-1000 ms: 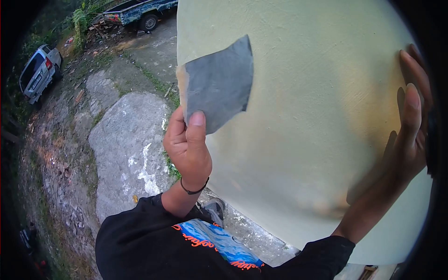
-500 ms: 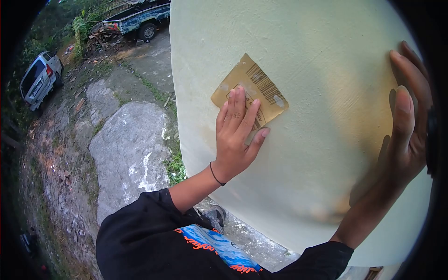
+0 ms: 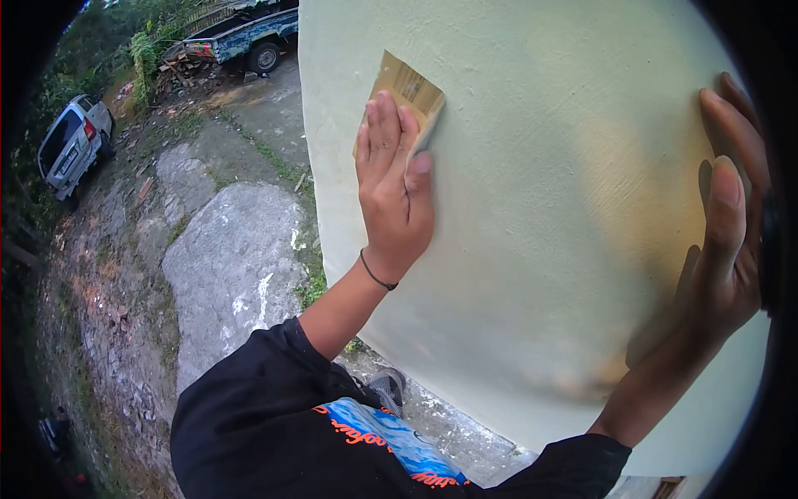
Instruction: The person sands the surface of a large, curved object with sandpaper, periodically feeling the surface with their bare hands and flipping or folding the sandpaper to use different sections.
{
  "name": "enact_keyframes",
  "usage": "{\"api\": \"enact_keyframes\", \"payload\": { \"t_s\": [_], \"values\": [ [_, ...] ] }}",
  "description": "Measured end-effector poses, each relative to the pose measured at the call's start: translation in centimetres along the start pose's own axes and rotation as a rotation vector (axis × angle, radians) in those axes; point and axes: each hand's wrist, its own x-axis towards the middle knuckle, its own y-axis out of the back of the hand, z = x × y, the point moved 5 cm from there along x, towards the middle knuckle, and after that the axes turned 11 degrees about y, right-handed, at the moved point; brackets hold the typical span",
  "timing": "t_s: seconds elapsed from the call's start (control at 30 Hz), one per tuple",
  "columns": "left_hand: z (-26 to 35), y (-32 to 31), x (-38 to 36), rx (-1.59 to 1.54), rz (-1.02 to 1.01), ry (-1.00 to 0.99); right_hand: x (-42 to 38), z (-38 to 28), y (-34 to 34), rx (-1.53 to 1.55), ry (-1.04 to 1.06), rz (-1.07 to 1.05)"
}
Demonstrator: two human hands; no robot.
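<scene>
A piece of tan sandpaper (image 3: 413, 89), with a printed barcode on its back, lies against the pale green wall (image 3: 532, 208). My left hand (image 3: 392, 179) presses it to the wall with the fingers close together. The sheet's right edge curls up beside my thumb, and its lower part is hidden under the hand. Further right, my right hand (image 3: 731, 216) rests on the wall with fingers and thumb apart and nothing in it. Part of this hand is cut off by the dark rim of the view.
The wall's left edge borders a rough concrete ground (image 3: 237, 249) with patches of grass. A silver car (image 3: 73, 145) and a blue pickup truck (image 3: 249, 41) stand in the background. A shoe (image 3: 387, 387) shows near the wall's foot.
My left hand has slid up and to the left along the wall with the sandpaper, whose right edge is now bent up. My right hand has barely moved.
</scene>
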Motion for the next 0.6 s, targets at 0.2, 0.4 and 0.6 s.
{"api": "enact_keyframes", "payload": {
  "t_s": [0.2,0.4,0.6],
  "values": [
    [-0.3,0.0,4.2,0.127,0.031,-0.060,0.1,-0.7,-0.3,-0.009,0.003,0.008],
    [-0.6,0.3,2.7,0.013,0.043,-0.014,0.2,0.1,-0.1,-0.003,0.072,-0.003],
    [-0.3,0.2,3.1,0.071,0.012,-0.076,0.1,0.9,-0.1,0.031,0.149,-0.032]
  ]
}}
